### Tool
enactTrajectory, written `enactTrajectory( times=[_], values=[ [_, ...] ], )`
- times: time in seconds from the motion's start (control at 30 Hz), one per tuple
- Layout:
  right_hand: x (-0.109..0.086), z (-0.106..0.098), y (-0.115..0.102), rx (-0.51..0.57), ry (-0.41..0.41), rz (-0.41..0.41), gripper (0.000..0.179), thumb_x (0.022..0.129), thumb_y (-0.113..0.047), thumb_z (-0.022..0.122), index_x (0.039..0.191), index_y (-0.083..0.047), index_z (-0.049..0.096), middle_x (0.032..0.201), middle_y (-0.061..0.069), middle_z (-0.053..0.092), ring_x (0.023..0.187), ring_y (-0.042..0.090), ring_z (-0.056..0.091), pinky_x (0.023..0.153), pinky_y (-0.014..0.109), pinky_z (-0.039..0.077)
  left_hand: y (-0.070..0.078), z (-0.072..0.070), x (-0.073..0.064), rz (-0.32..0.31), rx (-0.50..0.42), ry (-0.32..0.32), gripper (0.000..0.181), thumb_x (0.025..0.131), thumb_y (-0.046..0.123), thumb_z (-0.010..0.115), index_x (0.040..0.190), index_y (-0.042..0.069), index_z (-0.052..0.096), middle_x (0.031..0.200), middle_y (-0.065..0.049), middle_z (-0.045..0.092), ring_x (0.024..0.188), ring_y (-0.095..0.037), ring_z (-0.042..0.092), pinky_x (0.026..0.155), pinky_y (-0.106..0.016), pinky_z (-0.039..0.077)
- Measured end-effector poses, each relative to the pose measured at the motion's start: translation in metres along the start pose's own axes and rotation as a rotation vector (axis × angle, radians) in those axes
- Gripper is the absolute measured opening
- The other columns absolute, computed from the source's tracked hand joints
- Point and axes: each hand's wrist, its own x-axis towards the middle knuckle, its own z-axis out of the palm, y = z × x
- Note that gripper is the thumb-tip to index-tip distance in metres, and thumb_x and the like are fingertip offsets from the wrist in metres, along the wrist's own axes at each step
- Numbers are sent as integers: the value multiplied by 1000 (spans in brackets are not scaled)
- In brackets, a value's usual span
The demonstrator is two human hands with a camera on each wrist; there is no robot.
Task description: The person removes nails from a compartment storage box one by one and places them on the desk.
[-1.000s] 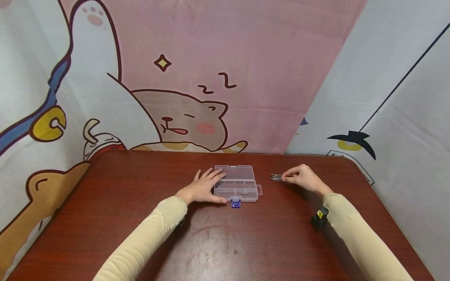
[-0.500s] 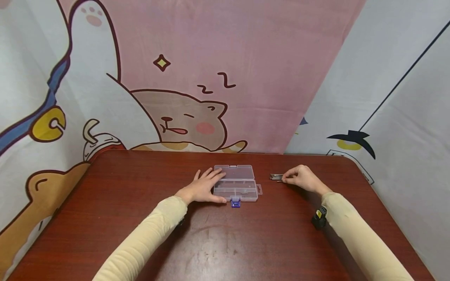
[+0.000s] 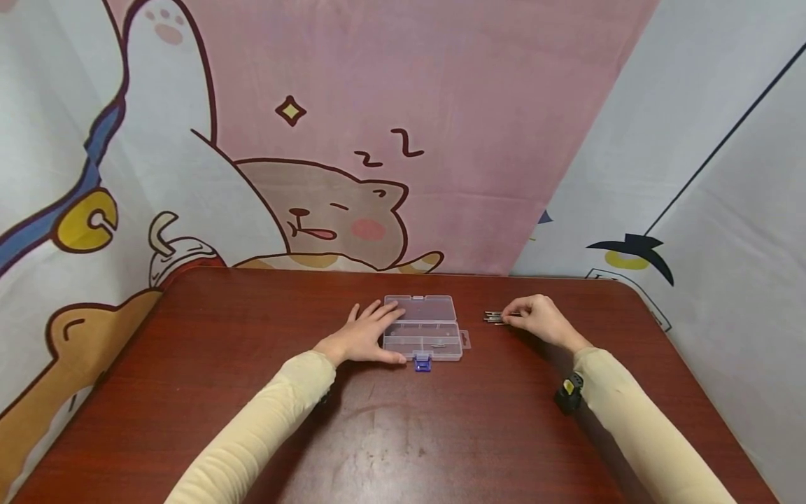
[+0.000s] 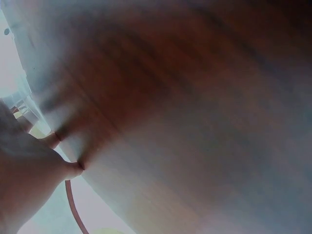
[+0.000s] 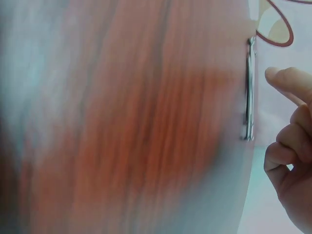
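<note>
A clear plastic compartment box (image 3: 420, 330) lies on the table with its lid raised at the back and a blue latch (image 3: 422, 364) at the front. One or more small silvery pieces (image 3: 439, 346) lie in its front right compartment. My left hand (image 3: 365, 336) rests on the box's left side, fingers spread. To the right of the box is a small bundle of thin silvery metal rods (image 3: 492, 317), also visible in the right wrist view as upright-looking bars (image 5: 250, 90). My right hand (image 3: 538, 320) has thumb and fingertips at the rods' right end; whether they pinch a rod is hidden.
The dark red wooden table (image 3: 390, 434) runs back to a cartoon-printed cloth (image 3: 466, 140). A clear hanging tab (image 3: 465, 339) sticks out from the box's right side.
The fingertips of my right hand have shifted slightly left over the rods. My left hand and the box have stayed in place.
</note>
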Motion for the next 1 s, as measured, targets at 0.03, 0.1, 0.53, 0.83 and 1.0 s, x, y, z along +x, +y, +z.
enactTrajectory(
  times=[0.03,0.1,0.53,0.83,1.0],
  values=[
    [0,1,-2,9,5,-2,4,86,-12,73,88,-9,75,53,-8,42,49,5,34,50,24,31,0,0,0,-1,2,-1,99,77,67,66,154,18,28,159,-4,20,143,-36,15,107,-65,8],
    [1,4,-6,33,5,-5,3,87,-11,73,88,-9,75,53,-8,42,49,5,34,50,24,30,0,0,0,-6,4,-5,99,77,67,67,154,19,28,159,-4,20,144,-35,14,107,-65,8],
    [5,28,-34,129,-28,-56,3,86,-12,73,88,-10,76,53,-8,37,49,5,31,49,23,29,0,0,1,-13,-3,-6,99,76,67,67,153,19,29,159,-3,20,144,-35,14,107,-65,8],
    [6,37,-55,175,-36,-79,4,86,-13,75,88,-11,76,55,-7,38,50,5,33,49,23,27,-1,-1,2,-9,-9,-11,101,75,68,68,154,19,28,159,-3,20,144,-34,13,108,-65,7],
    [5,42,-66,206,-48,-105,4,85,-11,75,88,-10,76,54,-9,36,51,5,33,49,22,25,-1,-1,1,-10,-7,-8,100,75,68,68,153,20,29,159,-3,20,144,-34,13,108,-65,8]
  ],
)
